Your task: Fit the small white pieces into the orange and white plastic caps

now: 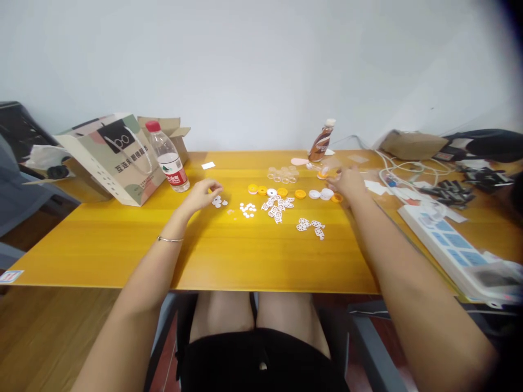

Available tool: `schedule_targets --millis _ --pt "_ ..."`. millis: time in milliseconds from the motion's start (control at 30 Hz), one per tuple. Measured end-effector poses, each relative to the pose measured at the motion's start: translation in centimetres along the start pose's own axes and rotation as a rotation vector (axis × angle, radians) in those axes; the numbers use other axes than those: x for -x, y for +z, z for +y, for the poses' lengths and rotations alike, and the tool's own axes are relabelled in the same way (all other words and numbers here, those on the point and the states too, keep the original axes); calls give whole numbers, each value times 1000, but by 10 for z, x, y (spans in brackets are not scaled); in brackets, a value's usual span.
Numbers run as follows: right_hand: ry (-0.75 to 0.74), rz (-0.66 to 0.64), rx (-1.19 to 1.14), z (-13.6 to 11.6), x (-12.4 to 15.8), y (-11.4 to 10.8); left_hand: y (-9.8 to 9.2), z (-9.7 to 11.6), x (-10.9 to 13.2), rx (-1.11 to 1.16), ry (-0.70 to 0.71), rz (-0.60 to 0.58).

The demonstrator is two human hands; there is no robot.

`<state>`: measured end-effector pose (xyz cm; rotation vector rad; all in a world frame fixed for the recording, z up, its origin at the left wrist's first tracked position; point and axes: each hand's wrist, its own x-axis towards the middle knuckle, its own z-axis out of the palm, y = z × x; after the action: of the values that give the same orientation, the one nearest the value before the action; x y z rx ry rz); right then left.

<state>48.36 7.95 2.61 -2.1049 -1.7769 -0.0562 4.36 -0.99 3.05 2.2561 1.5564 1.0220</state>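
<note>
My left hand point(202, 196) hovers at a cluster of small white discs point(218, 202), fingers curved and slightly apart, with nothing visible in them. Farther right, my right hand point(347, 183) has its fingertips closed at a small orange-and-clear round piece point(322, 173); the exact grip is blurred. Between my hands lie a second group of white discs point(247, 210), white openwork pieces point(278, 206) and a smaller group of them point(310, 226). Behind these runs a row of orange round caps point(300, 194) and white round caps point(326, 194). Clear round covers point(283, 174) stand behind the row.
A red-capped water bottle point(169, 163) and a paper bag point(118, 158) stand at left. A brown drink bottle point(321, 141) tilts at the back. At right are white cables point(388, 169), black parts point(449, 191) and a long white box point(453, 250). The table point(261, 261) ends before my lap.
</note>
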Motion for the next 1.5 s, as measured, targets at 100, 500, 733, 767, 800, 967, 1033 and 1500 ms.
schedule_targets --millis 100,500,733,767,800,967,1033,1500 --pt "-16 134 -10 -11 15 -5 -2 -8 5 -54 12 -200" --pt "-422 239 -463 -40 82 15 16 14 12 -233 13 -225" --pt "-560 68 -621 -57 123 18 60 80 42 44 279 -513" --pt "-562 55 -637 -58 125 18 64 83 45 45 286 -525" --pt "-560 46 -653 -59 126 19 68 84 46 51 288 -530" --pt "-555 -23 -729 -62 127 26 67 75 25 102 226 -364" --pt "-559 -52 -752 -62 129 28 66 66 6 58 142 -206" --pt "-601 -112 -792 -63 137 21 94 22 -59 -128 -54 -188"
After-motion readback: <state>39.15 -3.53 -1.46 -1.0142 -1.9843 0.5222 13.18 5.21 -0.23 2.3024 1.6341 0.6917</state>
